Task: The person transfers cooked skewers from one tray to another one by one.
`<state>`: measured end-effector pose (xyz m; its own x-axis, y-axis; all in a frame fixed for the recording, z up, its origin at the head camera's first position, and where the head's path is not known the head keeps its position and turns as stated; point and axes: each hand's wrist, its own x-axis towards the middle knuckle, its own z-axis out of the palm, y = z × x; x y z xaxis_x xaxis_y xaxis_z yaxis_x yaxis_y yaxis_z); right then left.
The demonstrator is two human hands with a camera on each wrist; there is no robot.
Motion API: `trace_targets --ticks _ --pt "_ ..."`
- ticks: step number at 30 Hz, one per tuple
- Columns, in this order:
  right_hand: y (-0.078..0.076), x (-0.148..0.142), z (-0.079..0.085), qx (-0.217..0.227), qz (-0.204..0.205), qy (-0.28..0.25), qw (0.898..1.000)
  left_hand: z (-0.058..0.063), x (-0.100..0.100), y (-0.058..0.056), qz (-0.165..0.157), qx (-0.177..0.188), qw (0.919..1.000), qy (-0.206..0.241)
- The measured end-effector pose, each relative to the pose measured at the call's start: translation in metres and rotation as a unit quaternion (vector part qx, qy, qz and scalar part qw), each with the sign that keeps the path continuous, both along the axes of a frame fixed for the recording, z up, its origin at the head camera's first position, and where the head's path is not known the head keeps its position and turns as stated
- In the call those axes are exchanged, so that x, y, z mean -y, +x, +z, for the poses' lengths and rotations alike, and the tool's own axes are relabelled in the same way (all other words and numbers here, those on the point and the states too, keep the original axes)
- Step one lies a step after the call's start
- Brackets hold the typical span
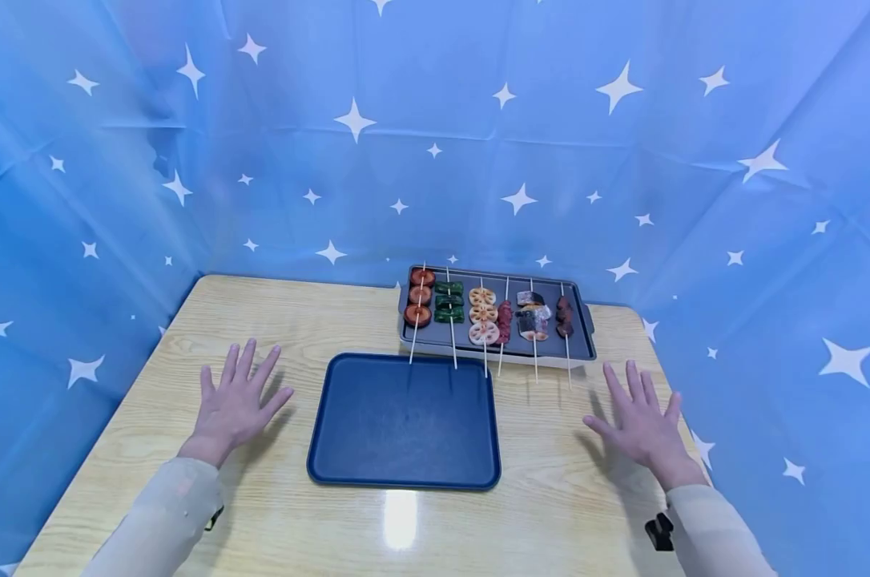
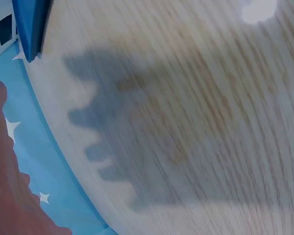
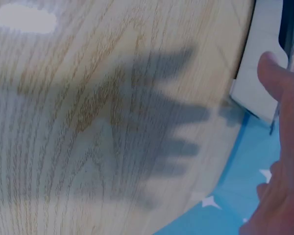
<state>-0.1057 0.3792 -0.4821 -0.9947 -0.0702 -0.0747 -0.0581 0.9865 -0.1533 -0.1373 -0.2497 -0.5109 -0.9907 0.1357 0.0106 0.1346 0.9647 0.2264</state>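
In the head view my left hand [image 1: 235, 401] hovers over the table with fingers spread, left of a dark blue tray [image 1: 406, 425]. My right hand [image 1: 640, 425], also spread and holding nothing, is right of the tray and in front of a grey rectangular grill pan [image 1: 582, 328]. Across the pan lie skewers: brown mushroom-like caps [image 1: 419, 295], dark green pieces [image 1: 449, 301], lotus root slices [image 1: 483, 312], red meat [image 1: 504, 322], fish-like chunks [image 1: 533, 320] and dark brown meat [image 1: 565, 316]. Their sticks jut past the pan's near edge, some over the tray.
A light wood table [image 1: 550, 513] carries everything. Blue curtains [image 1: 435, 216] with white stars enclose its back and sides. Part of the pan's pale side [image 3: 259, 68] appears beyond my thumb in the right wrist view; hand shadows fall on the wood.
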Motion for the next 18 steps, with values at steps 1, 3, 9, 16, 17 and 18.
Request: trace_targets --ticks 1,3,9,16,17,18 --pt "0.000 -0.001 0.001 0.001 0.001 -0.002 1.000 0.001 -0.001 0.000 -0.001 -0.001 1.0000 0.004" --pt "0.001 -0.001 0.004 -0.004 0.005 -0.001 1.000 0.002 -0.005 0.000 -0.004 -0.007 0.9999 0.010" --pt "0.002 0.000 0.013 -0.042 0.032 0.014 0.998 0.009 -0.020 0.000 -0.016 -0.036 0.9988 0.029" --pt "0.005 0.010 0.024 -0.058 0.035 -0.001 0.998 0.015 -0.039 0.004 -0.024 -0.050 0.9973 0.047" --pt "0.006 0.011 0.026 -0.058 0.034 -0.002 0.998 0.015 -0.041 0.005 -0.026 -0.051 0.9972 0.048" --pt "0.006 0.013 0.027 -0.056 0.034 -0.003 0.998 0.016 -0.044 0.005 -0.028 -0.053 0.9970 0.049"
